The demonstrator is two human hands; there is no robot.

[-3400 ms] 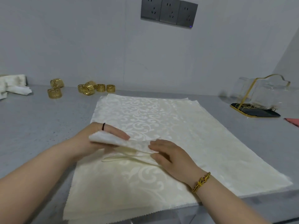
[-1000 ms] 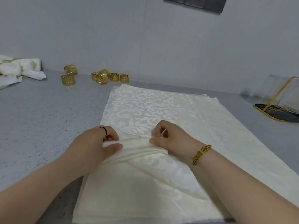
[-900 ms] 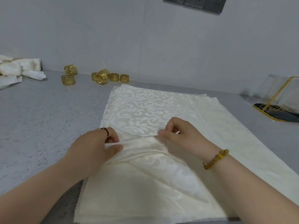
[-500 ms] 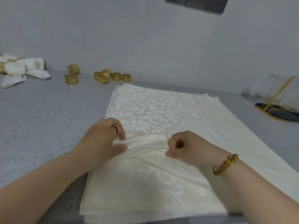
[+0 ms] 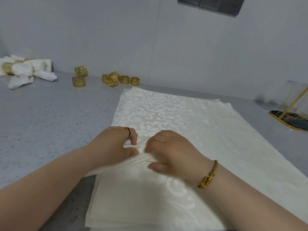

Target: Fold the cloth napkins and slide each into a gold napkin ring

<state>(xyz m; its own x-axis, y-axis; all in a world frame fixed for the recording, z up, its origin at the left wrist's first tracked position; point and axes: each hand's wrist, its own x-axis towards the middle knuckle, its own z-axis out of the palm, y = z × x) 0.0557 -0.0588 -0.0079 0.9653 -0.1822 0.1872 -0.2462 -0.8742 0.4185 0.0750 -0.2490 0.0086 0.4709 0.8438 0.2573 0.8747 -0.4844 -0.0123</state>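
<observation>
A cream damask napkin (image 5: 140, 157) is gathered into a narrow bundle on top of a stack of flat cream napkins (image 5: 166, 114). My left hand (image 5: 115, 144) grips the bundle's left part, thumb under and fingers curled over it. My right hand (image 5: 168, 150) pinches the bundle right beside it, the two hands almost touching. Several loose gold napkin rings (image 5: 113, 79) lie by the back wall, with two more gold rings (image 5: 79, 80) to their left. The bundle's tail runs under my left forearm.
Finished napkins in gold rings (image 5: 21, 69) are piled at the far left of the grey speckled counter (image 5: 41, 124). A gold-framed rack with clear glassware (image 5: 293, 112) stands at the right. Wall sockets (image 5: 211, 4) sit high on the wall.
My right hand has moved left along the napkin and closed on it next to my left hand. The napkin has been gathered from a loose fold into a tighter bundle.
</observation>
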